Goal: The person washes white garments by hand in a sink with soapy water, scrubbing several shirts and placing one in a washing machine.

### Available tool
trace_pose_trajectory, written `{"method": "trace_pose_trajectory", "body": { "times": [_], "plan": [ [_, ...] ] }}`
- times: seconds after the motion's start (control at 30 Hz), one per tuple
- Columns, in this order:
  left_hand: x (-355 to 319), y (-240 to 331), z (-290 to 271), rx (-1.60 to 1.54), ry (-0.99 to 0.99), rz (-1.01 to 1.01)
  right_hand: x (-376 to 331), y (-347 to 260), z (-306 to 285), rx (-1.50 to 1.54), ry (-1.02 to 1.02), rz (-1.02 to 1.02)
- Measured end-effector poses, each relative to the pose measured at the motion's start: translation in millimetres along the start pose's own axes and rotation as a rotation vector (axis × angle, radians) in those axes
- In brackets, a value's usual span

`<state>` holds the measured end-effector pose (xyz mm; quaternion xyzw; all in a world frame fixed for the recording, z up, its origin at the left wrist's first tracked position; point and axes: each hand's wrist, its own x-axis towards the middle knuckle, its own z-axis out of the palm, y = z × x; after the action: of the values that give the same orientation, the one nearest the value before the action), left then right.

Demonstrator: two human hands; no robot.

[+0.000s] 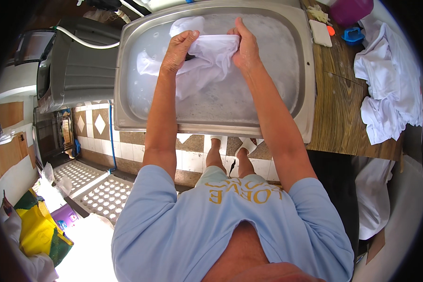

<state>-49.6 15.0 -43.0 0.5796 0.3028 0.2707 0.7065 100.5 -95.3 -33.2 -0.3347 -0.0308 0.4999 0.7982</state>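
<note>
A wet white garment is stretched between my two hands above a metal sink of cloudy, sudsy water. My left hand pinches one end of its upper edge. The other end is gripped by my right hand, thumb pointing up. Below the hands the cloth droops into the water, and pale parts of it float to the left and behind. A small dark patch shows beside my left wrist; what it is I cannot make out.
Right of the sink, a wooden counter bears a heap of white clothes, a blue brush, a whitish block and a purple container. At the left stands a grey washing machine with a white hose.
</note>
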Motion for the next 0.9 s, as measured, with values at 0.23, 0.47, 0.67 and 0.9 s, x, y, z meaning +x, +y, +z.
{"method": "trace_pose_trajectory", "body": {
  "times": [0.23,0.47,0.67,0.9],
  "plan": [
    [0,6,4,-0.175,0.005,0.128,-6,9,5,-0.153,-0.158,-0.083],
    [5,8,-6,-0.294,0.097,0.169,-11,13,4,-0.314,-0.303,-0.16],
    [3,12,-5,-0.293,0.094,0.185,-6,9,1,-0.442,-0.262,-0.227],
    [3,9,-7,-0.292,-0.044,0.175,-1,4,-2,-0.531,-0.286,-0.288]
  ]
}}
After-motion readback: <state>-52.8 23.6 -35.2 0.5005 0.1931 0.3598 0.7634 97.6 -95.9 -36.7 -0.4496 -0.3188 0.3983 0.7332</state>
